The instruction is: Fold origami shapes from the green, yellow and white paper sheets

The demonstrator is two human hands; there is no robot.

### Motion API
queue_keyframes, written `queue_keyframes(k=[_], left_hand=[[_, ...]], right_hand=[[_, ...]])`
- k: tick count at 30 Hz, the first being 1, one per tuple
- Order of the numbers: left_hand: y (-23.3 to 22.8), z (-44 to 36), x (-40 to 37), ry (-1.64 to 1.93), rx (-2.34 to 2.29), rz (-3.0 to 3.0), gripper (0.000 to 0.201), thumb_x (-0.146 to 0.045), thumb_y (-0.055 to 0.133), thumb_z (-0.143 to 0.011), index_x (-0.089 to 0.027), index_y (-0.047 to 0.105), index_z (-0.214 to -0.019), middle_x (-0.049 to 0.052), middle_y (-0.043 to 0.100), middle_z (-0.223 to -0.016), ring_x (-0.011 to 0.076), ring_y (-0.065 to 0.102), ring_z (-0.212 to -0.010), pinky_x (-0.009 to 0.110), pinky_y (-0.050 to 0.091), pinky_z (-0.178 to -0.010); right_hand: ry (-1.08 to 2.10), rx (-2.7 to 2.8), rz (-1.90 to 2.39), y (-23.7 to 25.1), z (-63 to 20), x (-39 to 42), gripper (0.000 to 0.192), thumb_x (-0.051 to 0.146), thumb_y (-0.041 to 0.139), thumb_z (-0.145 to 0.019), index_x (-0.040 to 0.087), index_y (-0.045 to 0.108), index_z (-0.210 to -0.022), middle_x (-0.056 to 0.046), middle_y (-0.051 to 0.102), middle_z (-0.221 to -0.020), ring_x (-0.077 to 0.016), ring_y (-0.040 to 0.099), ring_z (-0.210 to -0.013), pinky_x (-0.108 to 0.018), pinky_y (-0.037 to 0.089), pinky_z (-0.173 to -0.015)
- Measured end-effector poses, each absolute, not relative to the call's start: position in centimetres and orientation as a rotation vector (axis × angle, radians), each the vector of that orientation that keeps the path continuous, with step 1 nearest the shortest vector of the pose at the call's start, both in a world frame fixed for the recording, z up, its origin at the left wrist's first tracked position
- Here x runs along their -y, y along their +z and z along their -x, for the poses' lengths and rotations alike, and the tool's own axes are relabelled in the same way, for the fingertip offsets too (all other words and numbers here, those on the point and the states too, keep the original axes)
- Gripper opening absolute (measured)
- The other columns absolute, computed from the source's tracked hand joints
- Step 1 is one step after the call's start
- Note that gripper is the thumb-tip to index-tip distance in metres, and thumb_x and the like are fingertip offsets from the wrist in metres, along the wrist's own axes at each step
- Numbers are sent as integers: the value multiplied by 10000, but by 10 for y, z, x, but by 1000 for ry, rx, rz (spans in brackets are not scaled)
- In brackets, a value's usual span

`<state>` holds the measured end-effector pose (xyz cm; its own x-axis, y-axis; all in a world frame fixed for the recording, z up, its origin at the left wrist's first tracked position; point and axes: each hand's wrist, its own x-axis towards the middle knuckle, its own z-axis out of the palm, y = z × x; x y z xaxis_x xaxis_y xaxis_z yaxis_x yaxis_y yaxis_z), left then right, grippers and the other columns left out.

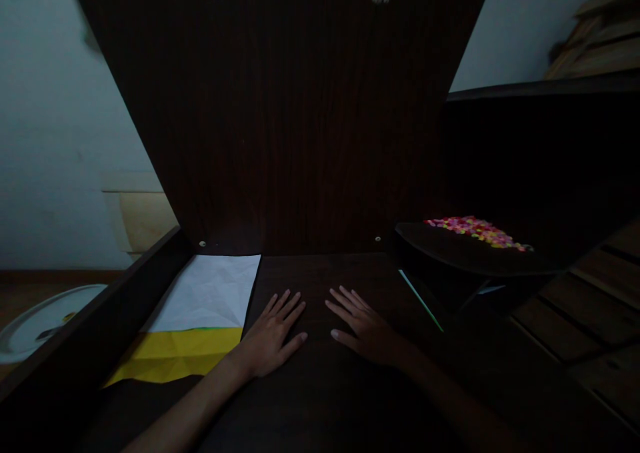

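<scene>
My left hand (273, 333) lies flat, palm down, on the dark wooden desk (320, 386), fingers spread and holding nothing. My right hand (363, 326) rests flat beside it, a short gap apart, also with nothing in it. Just left of my left hand lies a creased white sheet of paper (210, 293), overlapping a yellow sheet (175, 356) nearer to me; my left wrist is at the yellow sheet's edge. The scene is dim.
A dark tray (460, 256) holding a pile of small pink and yellow pieces (475, 230) sits at the right. A thin green-white stick (420, 300) lies beneath it. A tall dark wooden back panel (300, 120) rises behind the desk. A round pale lid (35, 323) lies on the floor at the left.
</scene>
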<state>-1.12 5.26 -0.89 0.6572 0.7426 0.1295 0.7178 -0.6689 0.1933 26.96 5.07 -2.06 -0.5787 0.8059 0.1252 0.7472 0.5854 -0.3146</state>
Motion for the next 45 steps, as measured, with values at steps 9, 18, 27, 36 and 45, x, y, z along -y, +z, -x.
queue_keyframes(k=[9, 18, 27, 36, 45], left_hand=[[-12, 13, -55, 338, -1188, -2743, 614, -541, 371, -997, -238, 303, -1527, 91, 271, -1602, 303, 195, -1484, 559, 234, -1183], [-13, 12, -55, 316, -1203, -2747, 612, -543, 368, -997, -236, 313, -1523, 87, 280, -1600, 306, 205, -1482, 558, 242, -1181], [-11, 12, -54, 304, -1204, -2749, 616, -546, 359, -999, -226, 315, -1524, 93, 273, -1600, 304, 198, -1483, 554, 234, -1185], [-14, 13, -54, 349, -1191, -2753, 603, -528, 382, -998, -251, 303, -1528, 80, 293, -1595, 307, 206, -1481, 560, 235, -1183], [-13, 13, -55, 345, -1187, -2758, 605, -521, 388, -998, -240, 307, -1527, 84, 282, -1597, 310, 218, -1477, 565, 242, -1180]], right_hand=[[345, 2582, 1294, -18, -269, -51, 632, 544, 436, -982, 252, 309, -1529, -63, 205, -1620, -270, 105, -1505, -523, 139, -1218], [355, 2597, 1296, -15, -269, -51, 641, 554, 436, -979, 249, 311, -1528, -62, 199, -1621, -274, 100, -1506, -523, 138, -1217], [368, 2578, 1261, -19, -271, -52, 640, 545, 455, -976, 261, 305, -1530, -69, 203, -1620, -290, 111, -1503, -550, 148, -1208], [380, 2576, 1264, -17, -271, -51, 640, 549, 453, -975, 271, 299, -1531, -54, 195, -1622, -283, 107, -1504, -536, 148, -1213], [372, 2594, 1275, -14, -270, -50, 649, 557, 438, -978, 263, 287, -1536, -58, 182, -1626, -282, 100, -1505, -527, 147, -1214]])
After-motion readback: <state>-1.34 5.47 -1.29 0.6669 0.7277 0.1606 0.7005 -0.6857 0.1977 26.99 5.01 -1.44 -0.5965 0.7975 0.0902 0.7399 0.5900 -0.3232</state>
